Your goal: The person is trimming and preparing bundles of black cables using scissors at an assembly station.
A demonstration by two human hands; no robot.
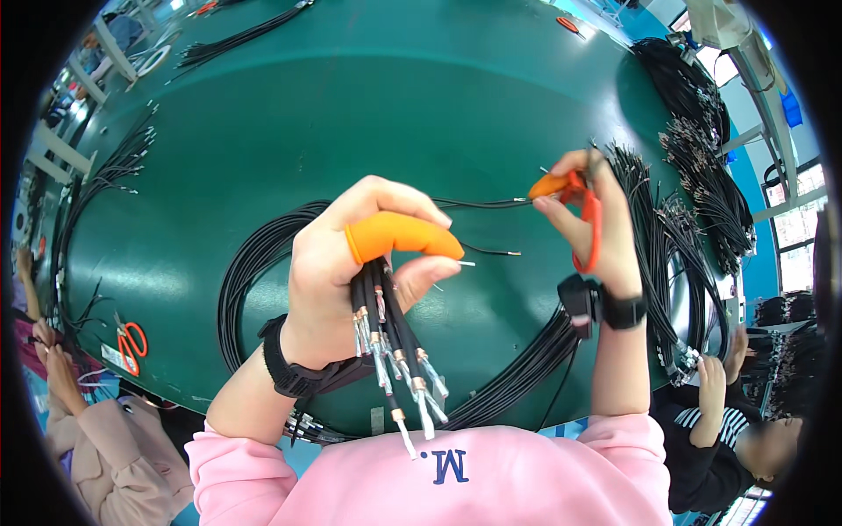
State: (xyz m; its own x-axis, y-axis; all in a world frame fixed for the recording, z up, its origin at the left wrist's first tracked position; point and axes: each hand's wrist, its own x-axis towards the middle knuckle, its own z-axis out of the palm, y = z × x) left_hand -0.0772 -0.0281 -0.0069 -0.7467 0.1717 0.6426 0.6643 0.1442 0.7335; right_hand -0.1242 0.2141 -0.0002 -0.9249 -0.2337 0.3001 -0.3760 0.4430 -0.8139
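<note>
Cable bundle: thin black cables with stripped metal-tipped ends, upright in your fist, tips pointing toward your chest, above the green table.
Left hand: fingers clamped round the bundle, orange rubber cot on the forefinger, wrist bent back.
Right hand: raised, closed on orange-handled scissors, fingers through the loops.
Single wire: runs from the scissors toward your left hand.

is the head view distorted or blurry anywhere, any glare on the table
Head view: strong fisheye bend, so the green table curves like a dome, with black vignette at the corners. Soft glare sits on the tabletop's upper middle, and the windows at right are blown out. The left hand, right hand and cable bundle are sharp.
</note>
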